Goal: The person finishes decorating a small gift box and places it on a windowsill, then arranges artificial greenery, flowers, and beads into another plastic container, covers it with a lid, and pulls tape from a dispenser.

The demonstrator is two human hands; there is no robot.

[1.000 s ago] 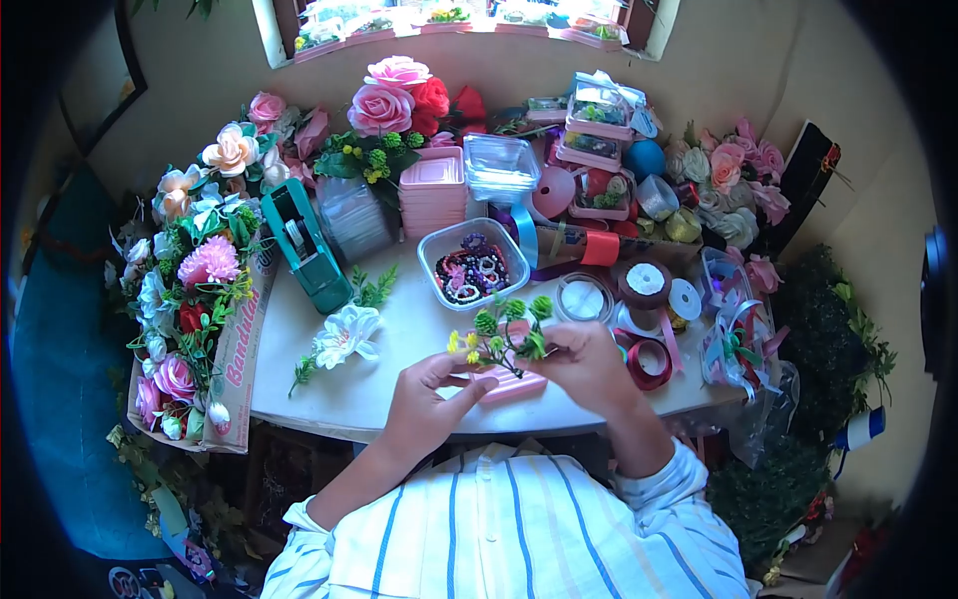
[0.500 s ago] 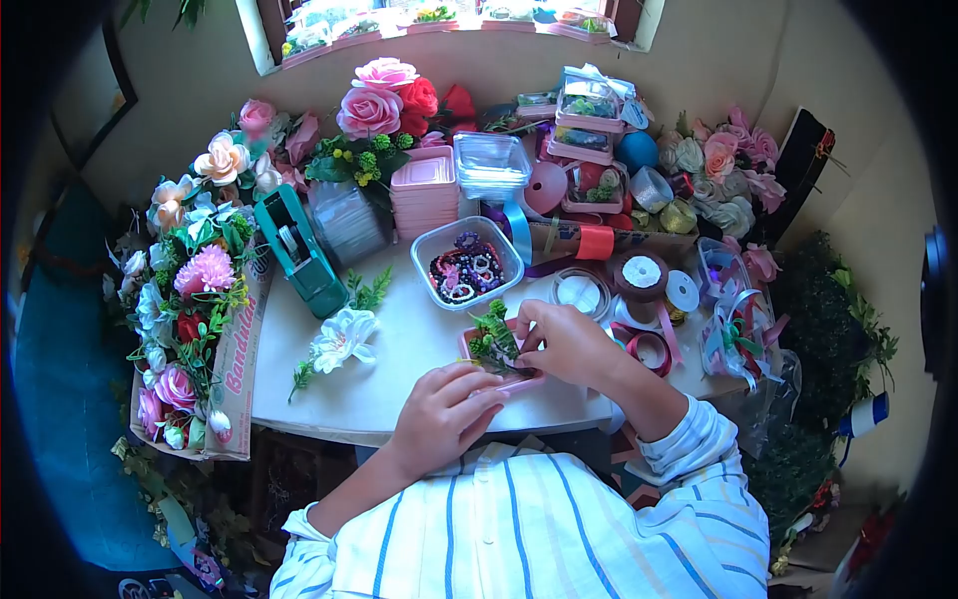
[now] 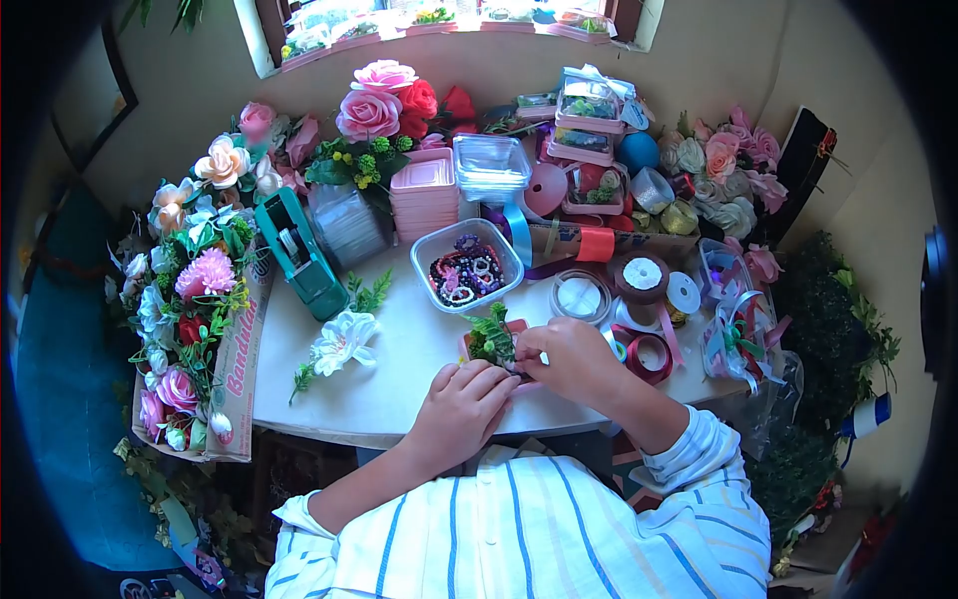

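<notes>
A small pink plastic box [image 3: 518, 326] sits near the table's front edge, largely covered by my hands. Green artificial foliage [image 3: 492, 336] stands up out of its left side. My left hand [image 3: 457, 407] is curled at the near side of the box, fingers together and fingertips over its rim. From the right, my right hand [image 3: 571, 361] pinches low in the box beside the foliage; its fingertips meet those of my left hand. What exactly lies between the right fingertips is hidden. Just beyond is a clear tub of beaded bracelets [image 3: 420, 258].
A white artificial flower [image 3: 344, 341] and a green tape dispenser [image 3: 302, 255] lie to the left, beside a carton of artificial flowers [image 3: 238, 384]. Behind stand stacked pink boxes [image 3: 424, 205] and clear lids [image 3: 491, 165]. Ribbon spools [image 3: 649, 357] crowd the right.
My right hand has moved slightly right and down, lower into the box. My left hand has turned a little, with its fingers drawn closer together. The foliage has shifted slightly.
</notes>
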